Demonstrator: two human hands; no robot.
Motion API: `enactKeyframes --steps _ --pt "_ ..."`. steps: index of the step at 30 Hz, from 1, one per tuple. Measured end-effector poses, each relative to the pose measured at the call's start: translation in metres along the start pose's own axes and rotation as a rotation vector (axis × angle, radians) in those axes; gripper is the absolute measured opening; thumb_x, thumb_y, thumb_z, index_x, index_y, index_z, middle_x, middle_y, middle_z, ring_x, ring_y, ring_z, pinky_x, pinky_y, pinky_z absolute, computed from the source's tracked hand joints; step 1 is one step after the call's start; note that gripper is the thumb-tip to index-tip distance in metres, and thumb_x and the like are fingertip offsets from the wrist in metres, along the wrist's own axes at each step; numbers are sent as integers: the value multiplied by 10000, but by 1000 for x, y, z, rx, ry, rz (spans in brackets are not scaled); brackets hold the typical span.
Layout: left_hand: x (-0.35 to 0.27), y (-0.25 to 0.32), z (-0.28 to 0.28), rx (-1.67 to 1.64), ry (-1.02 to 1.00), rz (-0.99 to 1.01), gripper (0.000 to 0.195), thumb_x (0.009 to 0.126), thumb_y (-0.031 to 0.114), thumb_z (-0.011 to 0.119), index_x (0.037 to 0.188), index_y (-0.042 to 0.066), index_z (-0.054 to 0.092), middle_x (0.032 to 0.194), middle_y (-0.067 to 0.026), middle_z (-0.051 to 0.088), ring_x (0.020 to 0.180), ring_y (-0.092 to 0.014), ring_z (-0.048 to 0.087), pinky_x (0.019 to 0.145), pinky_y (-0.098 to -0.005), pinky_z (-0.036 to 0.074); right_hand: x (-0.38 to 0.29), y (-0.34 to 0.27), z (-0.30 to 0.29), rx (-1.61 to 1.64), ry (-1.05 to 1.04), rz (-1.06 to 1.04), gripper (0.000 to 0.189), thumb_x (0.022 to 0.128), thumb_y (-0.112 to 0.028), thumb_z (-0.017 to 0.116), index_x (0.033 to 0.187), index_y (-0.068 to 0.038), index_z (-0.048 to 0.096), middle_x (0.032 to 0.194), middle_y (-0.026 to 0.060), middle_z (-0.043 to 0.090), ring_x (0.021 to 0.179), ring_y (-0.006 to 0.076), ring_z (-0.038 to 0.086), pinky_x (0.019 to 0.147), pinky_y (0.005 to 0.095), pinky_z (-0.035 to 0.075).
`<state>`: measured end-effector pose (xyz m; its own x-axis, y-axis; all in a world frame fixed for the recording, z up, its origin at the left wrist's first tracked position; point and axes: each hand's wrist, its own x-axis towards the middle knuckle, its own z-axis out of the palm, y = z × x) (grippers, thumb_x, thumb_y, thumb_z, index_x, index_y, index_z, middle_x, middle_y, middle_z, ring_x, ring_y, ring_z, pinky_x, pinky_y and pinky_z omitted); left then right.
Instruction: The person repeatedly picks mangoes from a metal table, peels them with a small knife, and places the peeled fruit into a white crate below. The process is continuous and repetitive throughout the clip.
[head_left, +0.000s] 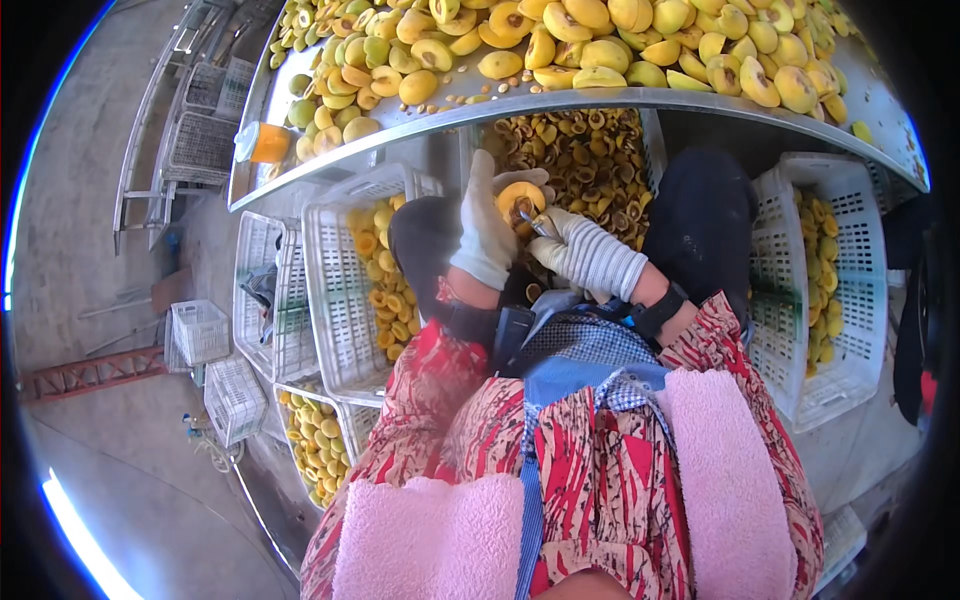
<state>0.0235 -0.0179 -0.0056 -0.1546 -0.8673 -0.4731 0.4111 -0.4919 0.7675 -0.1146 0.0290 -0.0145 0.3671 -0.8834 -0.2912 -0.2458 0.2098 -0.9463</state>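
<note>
My left hand (487, 221), in a pale work glove, holds a halved yellow stone fruit (520, 201) with its cut face up and its brown centre showing. From the right, my right hand (585, 247), in a striped knit glove, grips a small metal tool (534, 221) whose tip meets the fruit's centre. What kind of tool it is cannot be told, as the glove covers its handle. Below both hands, between the knees, a crate holds many brown and yellow fruit pieces (592, 165). Halved yellow fruits (600, 56) lie heaped on the metal table (450, 116) in front.
White plastic crates with yellow fruit halves stand at the left (330, 300) and right (772, 300) of my knees. Another fruit crate (352, 420) is lower left. The table's metal rim runs just beyond my hands. An orange-filled container (262, 142) stands at its left corner.
</note>
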Motion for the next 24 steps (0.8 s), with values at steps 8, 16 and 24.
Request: enactKeyframes --steps 8,16,24 --pt "-10 -20 -1 -116 232 97 560 931 463 536 1061 -76 613 963 -151 644 826 -203 615 761 -302 504 -4 -8 -5 46 -145 46 317 890 -285 549 1082 -36 592 787 130 651 681 241 635 662 344 520" --pt "-4 -22 0 377 222 376 482 930 405 586 903 -66 683 853 -133 697 746 -166 629 686 -272 489 -2 -17 -17 -90 -275 194 276 857 -270 556 1023 -53 596 707 153 628 582 266 606 552 365 489" --pt "-16 -15 -6 185 -90 93 409 921 343 616 926 -60 682 906 -121 679 794 -175 636 727 -277 501 -18 -2 -24 494 -456 426 158 844 -239 622 823 -109 533 530 -22 452 363 80 385 328 240 292"
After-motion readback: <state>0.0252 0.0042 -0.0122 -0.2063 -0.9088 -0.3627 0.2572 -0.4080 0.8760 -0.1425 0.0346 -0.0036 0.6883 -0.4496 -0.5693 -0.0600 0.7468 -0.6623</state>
